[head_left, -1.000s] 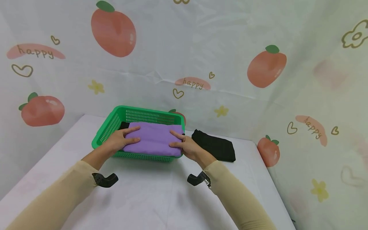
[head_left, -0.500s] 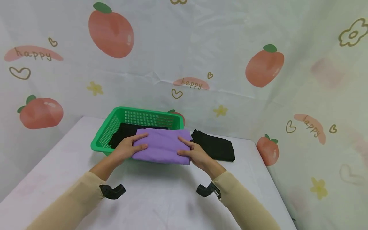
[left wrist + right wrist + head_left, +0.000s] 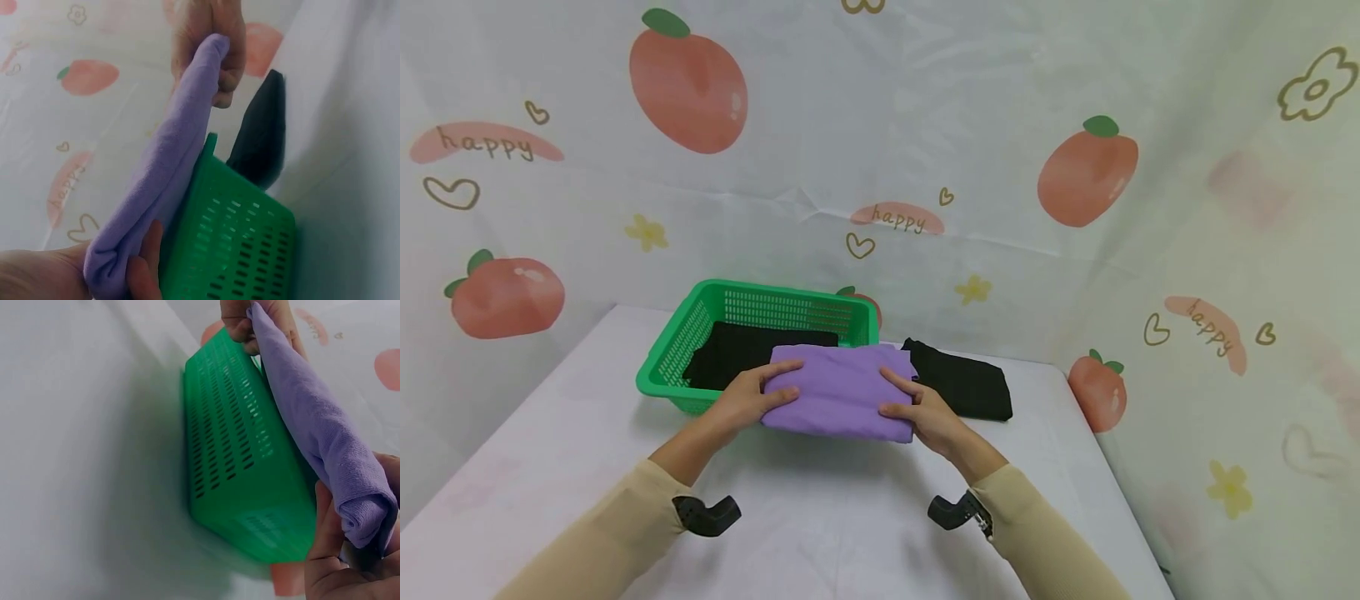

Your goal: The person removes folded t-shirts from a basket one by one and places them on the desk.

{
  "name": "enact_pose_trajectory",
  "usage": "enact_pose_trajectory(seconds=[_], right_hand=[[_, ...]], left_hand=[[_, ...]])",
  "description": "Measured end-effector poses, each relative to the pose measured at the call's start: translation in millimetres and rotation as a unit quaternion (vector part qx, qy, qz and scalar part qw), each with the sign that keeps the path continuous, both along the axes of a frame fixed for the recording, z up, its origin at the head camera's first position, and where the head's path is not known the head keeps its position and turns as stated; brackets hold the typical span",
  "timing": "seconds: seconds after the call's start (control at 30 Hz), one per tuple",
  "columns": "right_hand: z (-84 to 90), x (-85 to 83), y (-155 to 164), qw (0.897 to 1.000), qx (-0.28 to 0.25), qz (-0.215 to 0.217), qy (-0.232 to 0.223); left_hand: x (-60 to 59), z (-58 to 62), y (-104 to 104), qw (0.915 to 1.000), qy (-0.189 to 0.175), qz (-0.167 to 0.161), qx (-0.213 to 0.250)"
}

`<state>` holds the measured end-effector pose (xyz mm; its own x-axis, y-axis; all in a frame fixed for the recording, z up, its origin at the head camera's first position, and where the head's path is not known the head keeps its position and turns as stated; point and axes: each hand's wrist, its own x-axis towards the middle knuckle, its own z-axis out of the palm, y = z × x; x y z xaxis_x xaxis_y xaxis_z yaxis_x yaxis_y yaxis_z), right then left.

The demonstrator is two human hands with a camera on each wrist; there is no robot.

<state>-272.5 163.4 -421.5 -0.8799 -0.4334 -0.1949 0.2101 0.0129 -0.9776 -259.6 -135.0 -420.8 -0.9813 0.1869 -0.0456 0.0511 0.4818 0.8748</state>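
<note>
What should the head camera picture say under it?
Both hands hold a folded purple cloth above the green basket's front edge.

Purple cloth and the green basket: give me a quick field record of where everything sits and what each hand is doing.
purple cloth: folded, held in the air above the basket's near right corner
left hand: grips the cloth's left end
right hand: grips the cloth's right end
green basket: on the white table, holds a black cloth
second black cloth: folded, on the table to the right of the basket
</note>
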Motion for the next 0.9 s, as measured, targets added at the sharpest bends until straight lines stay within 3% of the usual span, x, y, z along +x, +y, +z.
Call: enact_pose_trajectory(seconds=[0.9], right_hand=[[-12.7, 9.7, 50.7, 0.999, 0.037, -0.004, -0.010]], left_hand=[[10.4, -2.0, 43.1, 0.9997, -0.009, -0.005, 0.024]])
